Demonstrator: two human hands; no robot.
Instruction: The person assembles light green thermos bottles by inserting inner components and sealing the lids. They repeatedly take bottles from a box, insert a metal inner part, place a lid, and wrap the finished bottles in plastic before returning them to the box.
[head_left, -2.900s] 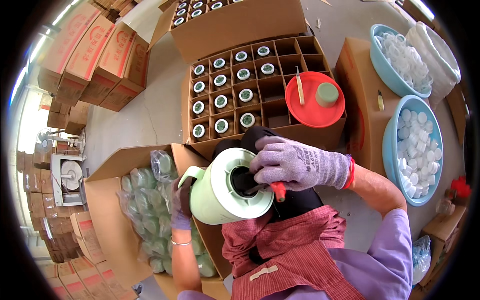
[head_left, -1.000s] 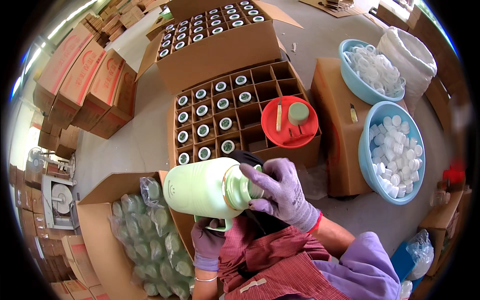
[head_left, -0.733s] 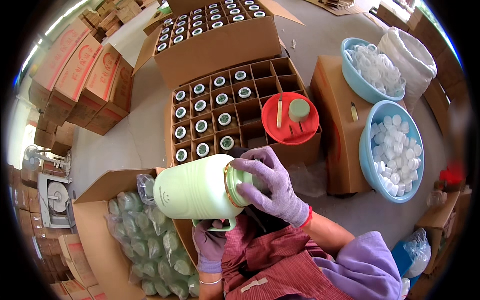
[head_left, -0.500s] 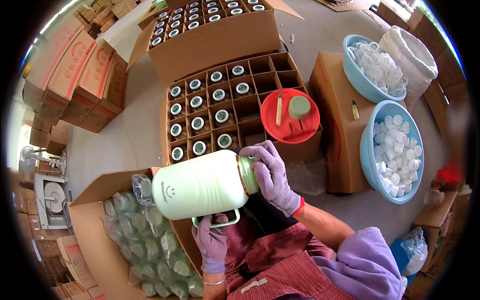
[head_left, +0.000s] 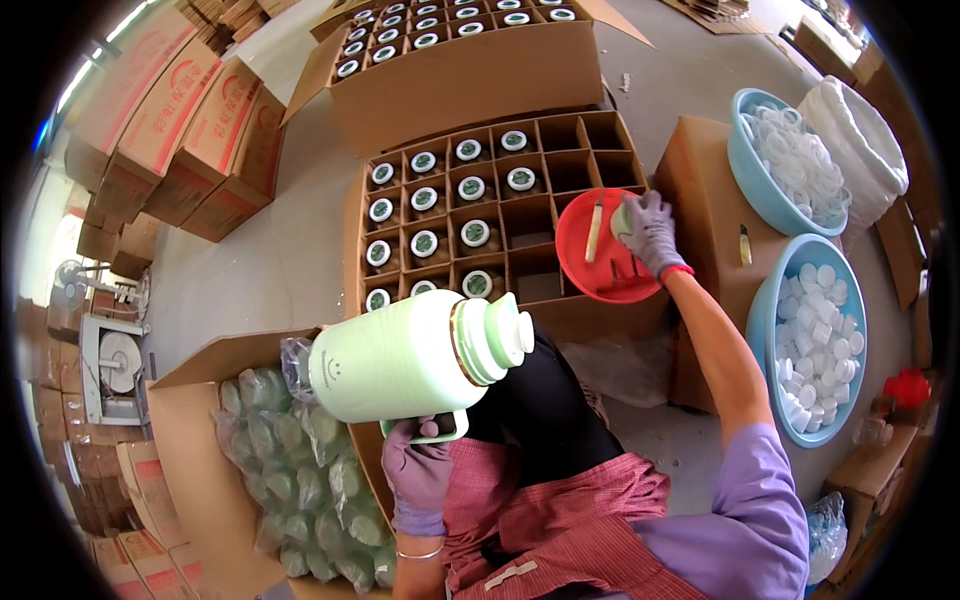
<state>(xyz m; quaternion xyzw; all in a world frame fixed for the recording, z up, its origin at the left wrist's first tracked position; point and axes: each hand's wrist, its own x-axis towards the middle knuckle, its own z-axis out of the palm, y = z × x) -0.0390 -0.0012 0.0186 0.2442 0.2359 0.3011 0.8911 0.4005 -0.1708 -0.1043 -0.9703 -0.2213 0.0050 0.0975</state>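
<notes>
The pale green jug [head_left: 385, 360] is in front of the person, above the lap, lying almost on its side with the neck toward the right and the handle [head_left: 452, 428] turned down toward the apron [head_left: 560, 500]. The left hand [head_left: 418, 468], in a grey-purple glove, is closed around this handle; whether the base of the jug also rests on something, I cannot tell. The right hand [head_left: 652, 235] is at the green cup [head_left: 621, 222] on the red plate [head_left: 576, 255], with the fingers bent over its far side; how firmly they press it, I cannot see. A knife [head_left: 593, 230] lies beside the cup, and the plate sits on the divided carton [head_left: 630, 318]. By its look, the jug should be stiff and rather bulky, perhaps somewhat heavy for one hand, and its smooth painted wall could slide in a glove or take a scratch. The handle is therefore the surest place to hold, with the other palm under the body when the weight pulls down. The stopper [head_left: 506, 327] seems a poor place for lifting. The cup looks light and stiff, and is best taken around its side.
</notes>
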